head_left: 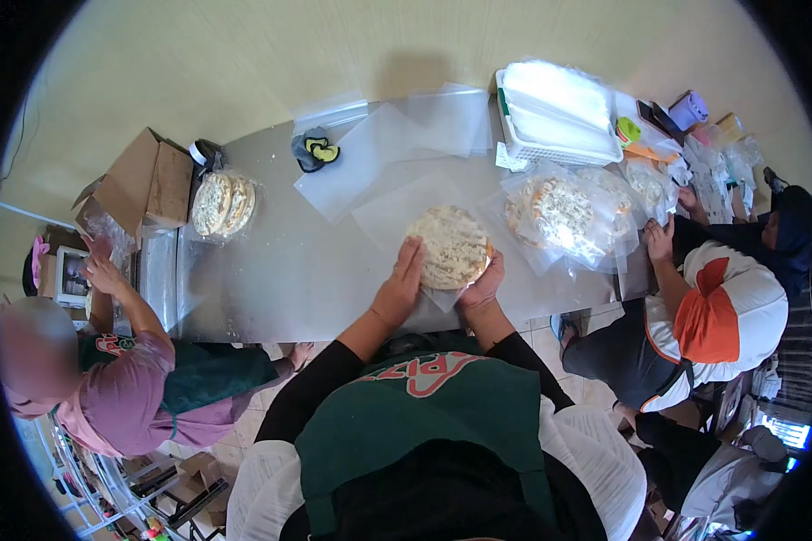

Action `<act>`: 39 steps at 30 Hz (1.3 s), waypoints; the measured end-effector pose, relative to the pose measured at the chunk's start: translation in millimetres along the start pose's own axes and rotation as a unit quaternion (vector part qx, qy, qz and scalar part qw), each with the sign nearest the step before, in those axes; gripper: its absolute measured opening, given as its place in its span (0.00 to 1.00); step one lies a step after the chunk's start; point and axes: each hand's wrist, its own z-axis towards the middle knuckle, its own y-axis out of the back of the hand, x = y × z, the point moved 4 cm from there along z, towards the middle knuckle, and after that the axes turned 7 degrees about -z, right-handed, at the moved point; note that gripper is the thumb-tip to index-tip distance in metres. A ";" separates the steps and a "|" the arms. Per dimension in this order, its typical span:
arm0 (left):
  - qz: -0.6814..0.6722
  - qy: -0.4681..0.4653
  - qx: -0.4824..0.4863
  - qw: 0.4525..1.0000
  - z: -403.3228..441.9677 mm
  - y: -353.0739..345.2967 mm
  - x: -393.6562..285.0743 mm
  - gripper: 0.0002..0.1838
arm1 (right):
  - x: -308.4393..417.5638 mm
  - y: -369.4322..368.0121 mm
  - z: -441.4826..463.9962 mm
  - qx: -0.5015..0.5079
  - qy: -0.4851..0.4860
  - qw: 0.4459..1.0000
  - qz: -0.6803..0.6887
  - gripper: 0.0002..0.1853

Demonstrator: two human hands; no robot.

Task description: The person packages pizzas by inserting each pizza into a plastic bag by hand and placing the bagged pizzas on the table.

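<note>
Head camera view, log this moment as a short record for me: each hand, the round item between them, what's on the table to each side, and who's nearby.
Left hand: against the left edge of the pizza
Right hand: at the pizza's lower right edge
Pizza: pale topping, clear plastic around it; can't tell if fully bagged
Grey table, left: bagged pizzas near an open cardboard box
Table, right: more bagged pizzas, white basket behind
Nearby: person in purple left, person in white and orange right
</note>
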 end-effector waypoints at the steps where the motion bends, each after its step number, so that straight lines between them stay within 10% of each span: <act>1: 0.001 -0.013 -0.012 1.000 0.8 -8.3 -2.8 0.29 | 2.0 -13.6 2.4 0.018 0.011 1.000 0.005 0.30; 7: 0.023 0.039 0.041 0.998 -7.1 -35.8 13.9 0.34 | -8.6 39.4 25.5 -0.008 -0.001 0.987 -0.163 0.31; 21: 0.091 -0.018 0.112 0.989 -42.0 -32.5 3.6 0.27 | -26.6 12.5 38.4 -0.041 -0.078 0.996 -0.022 0.27; 26: 0.022 0.184 -0.035 0.982 -53.7 -26.7 11.1 0.25 | -26.5 23.0 39.0 -0.181 -0.094 0.957 -0.205 0.23; 31: 0.060 0.356 -0.093 0.928 -60.5 -22.3 20.9 0.29 | 2.2 53.2 15.2 -0.132 -0.211 0.716 -0.653 0.12; 33: -0.014 0.470 -0.085 0.878 -56.2 -19.7 17.4 0.31 | 19.4 29.2 3.1 -0.025 0.043 0.400 -0.915 0.12; 39: 0.049 0.538 0.050 0.840 -47.1 -17.2 10.0 0.34 | 49.1 10.4 -4.8 -0.019 0.136 0.307 -0.942 0.13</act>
